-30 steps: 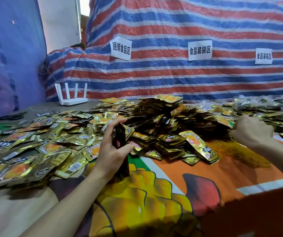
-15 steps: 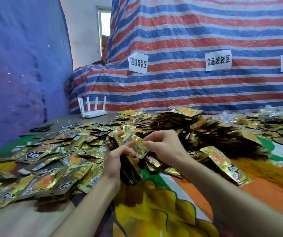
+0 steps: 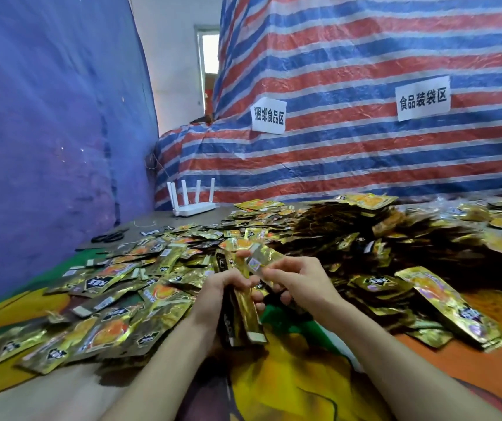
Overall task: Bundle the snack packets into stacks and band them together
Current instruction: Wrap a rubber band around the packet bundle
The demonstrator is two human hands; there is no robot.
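My left hand (image 3: 216,291) grips a thin stack of gold snack packets (image 3: 240,314) held on edge, upright above the cloth. My right hand (image 3: 296,284) holds one more gold packet (image 3: 258,262) by its end, laid against the top of that stack. Loose gold packets (image 3: 113,299) cover the table to the left. A big dark heap of packets (image 3: 350,238) lies behind and to the right. I see no band in either hand.
A white router (image 3: 193,205) with antennas stands at the back left, with black scissors (image 3: 108,237) near it. A striped tarp (image 3: 365,86) with paper labels forms the back wall. A colourful printed cloth (image 3: 304,375) covers the near table.
My right hand came over from the far right heap with a packet and now meets the left hand's stack. The camera view shifted leftward and closer.
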